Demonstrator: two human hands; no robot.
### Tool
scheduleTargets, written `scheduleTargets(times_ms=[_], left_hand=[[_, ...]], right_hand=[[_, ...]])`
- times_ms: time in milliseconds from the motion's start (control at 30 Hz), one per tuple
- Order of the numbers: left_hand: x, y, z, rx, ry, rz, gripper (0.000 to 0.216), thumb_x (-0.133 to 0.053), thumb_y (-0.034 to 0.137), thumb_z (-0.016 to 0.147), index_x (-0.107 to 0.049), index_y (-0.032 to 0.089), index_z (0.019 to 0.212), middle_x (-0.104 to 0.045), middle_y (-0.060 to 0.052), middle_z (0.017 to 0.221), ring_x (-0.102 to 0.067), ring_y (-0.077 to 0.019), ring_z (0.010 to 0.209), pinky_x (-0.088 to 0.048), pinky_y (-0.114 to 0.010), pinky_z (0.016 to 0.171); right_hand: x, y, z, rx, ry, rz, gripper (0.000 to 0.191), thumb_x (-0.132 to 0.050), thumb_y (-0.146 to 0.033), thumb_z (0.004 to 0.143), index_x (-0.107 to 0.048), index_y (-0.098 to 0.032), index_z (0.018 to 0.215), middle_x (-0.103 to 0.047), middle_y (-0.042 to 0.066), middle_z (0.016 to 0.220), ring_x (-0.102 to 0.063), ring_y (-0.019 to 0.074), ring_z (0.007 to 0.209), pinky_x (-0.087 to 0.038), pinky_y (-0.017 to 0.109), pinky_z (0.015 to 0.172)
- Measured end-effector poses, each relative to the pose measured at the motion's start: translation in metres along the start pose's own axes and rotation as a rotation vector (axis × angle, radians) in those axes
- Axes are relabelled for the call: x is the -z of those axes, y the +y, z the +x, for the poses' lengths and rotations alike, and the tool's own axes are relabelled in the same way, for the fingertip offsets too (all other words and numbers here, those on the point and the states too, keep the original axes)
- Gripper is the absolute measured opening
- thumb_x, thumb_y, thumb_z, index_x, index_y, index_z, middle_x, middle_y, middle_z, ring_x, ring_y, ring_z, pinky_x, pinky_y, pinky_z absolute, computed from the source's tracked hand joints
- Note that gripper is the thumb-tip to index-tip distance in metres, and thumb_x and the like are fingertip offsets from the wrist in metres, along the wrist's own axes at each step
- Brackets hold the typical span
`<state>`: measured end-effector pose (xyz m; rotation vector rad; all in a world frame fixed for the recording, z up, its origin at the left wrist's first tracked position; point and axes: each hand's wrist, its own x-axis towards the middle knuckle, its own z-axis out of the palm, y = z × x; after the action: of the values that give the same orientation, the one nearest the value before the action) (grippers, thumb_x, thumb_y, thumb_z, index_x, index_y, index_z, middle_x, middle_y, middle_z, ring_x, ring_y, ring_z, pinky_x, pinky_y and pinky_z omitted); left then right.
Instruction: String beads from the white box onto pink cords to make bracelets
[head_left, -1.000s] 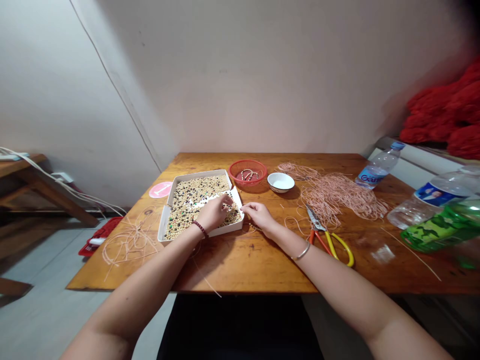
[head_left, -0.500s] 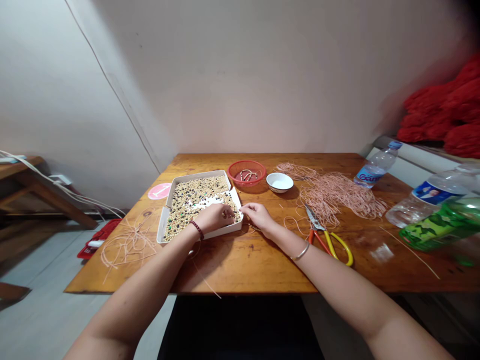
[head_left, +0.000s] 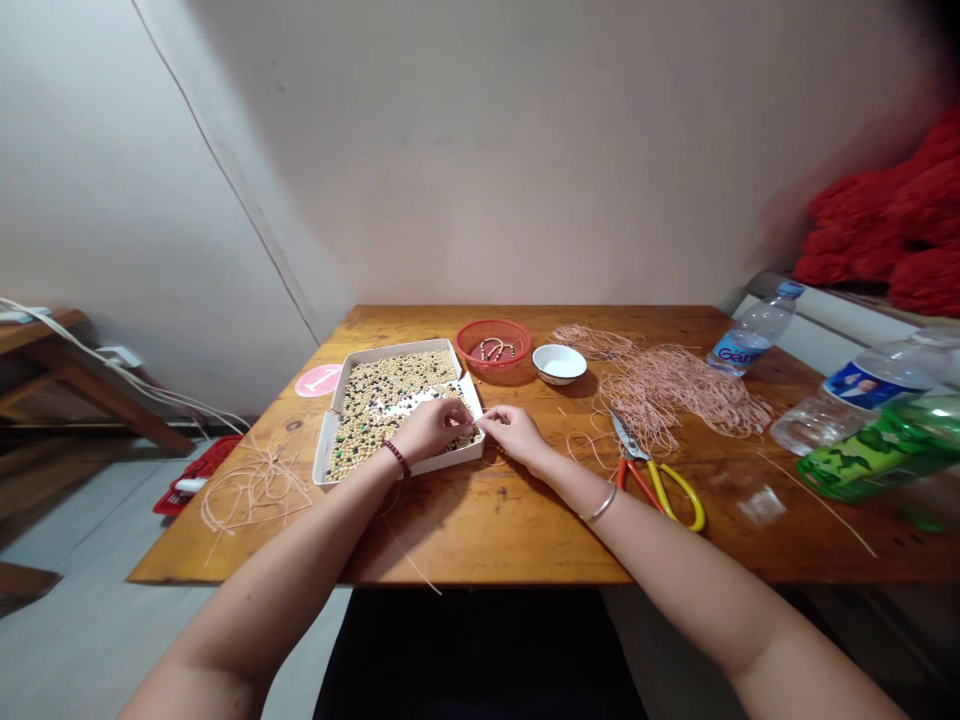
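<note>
A shallow white box (head_left: 324, 468) on the table holds many small beads (head_left: 401, 375), mostly tan with dark and a few green ones. My left hand (head_left: 431, 428) hovers over its near right corner, thumb and fingers pinched together; whatever is between them is too small to make out. Just beyond the box's right edge, my right hand (head_left: 516, 436) is closed in a pinch, its fingertips at a thin pale cord partly hidden by the hand. The two hands' fingertips are close together but apart.
Behind the box stand a red basket (head_left: 493, 368) with beaded strands and a white bowl (head_left: 559, 376). Pink cord (head_left: 679, 390), yellow-and-orange-handled pliers (head_left: 651, 470) and several bottles (head_left: 750, 335) lie to the right. Loose cord (head_left: 262, 485) lies left.
My left hand has risen slightly from the beads, and its fingertips have come nearer to my right hand. The right hand has barely moved.
</note>
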<state>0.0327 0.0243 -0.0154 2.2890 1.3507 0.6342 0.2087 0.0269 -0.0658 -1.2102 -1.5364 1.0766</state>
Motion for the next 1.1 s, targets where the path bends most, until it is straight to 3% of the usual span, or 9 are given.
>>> scheduleTargets(times_ms=[333, 633, 1100], left_hand=[[0.001, 0.003, 0.001, 0.055, -0.019, 0.003, 0.017, -0.063, 0.033, 0.075, -0.070, 0.019, 0.081, -0.071, -0.002, 0.081, -0.063, -0.0154, 0.072, -0.044, -0.024, 0.063], [-0.001, 0.001, -0.001, 0.068, -0.017, -0.102, 0.024, -0.067, 0.025, 0.072, -0.064, 0.019, 0.095, -0.072, -0.002, 0.083, -0.066, -0.0161, 0.074, -0.047, -0.024, 0.065], [-0.002, 0.003, -0.004, 0.030, 0.002, -0.042, 0.029, -0.063, 0.018, 0.072, -0.061, 0.022, 0.101, -0.073, 0.001, 0.082, -0.068, -0.0161, 0.075, -0.048, -0.024, 0.067]], right_hand=[[-0.001, 0.004, 0.000, 0.035, -0.018, -0.053, 0.022, -0.059, -0.036, 0.073, -0.068, -0.015, 0.074, -0.068, 0.004, 0.072, -0.059, 0.0165, 0.069, -0.044, 0.025, 0.065], [0.000, 0.000, -0.001, 0.058, -0.046, -0.059, 0.022, -0.060, -0.036, 0.074, -0.068, -0.015, 0.074, -0.070, 0.005, 0.075, -0.062, 0.0176, 0.072, -0.045, 0.026, 0.068], [-0.001, -0.007, -0.007, 0.080, -0.052, -0.161, 0.019, -0.058, -0.032, 0.075, -0.068, -0.016, 0.074, -0.071, 0.006, 0.079, -0.064, 0.0190, 0.075, -0.046, 0.027, 0.068]])
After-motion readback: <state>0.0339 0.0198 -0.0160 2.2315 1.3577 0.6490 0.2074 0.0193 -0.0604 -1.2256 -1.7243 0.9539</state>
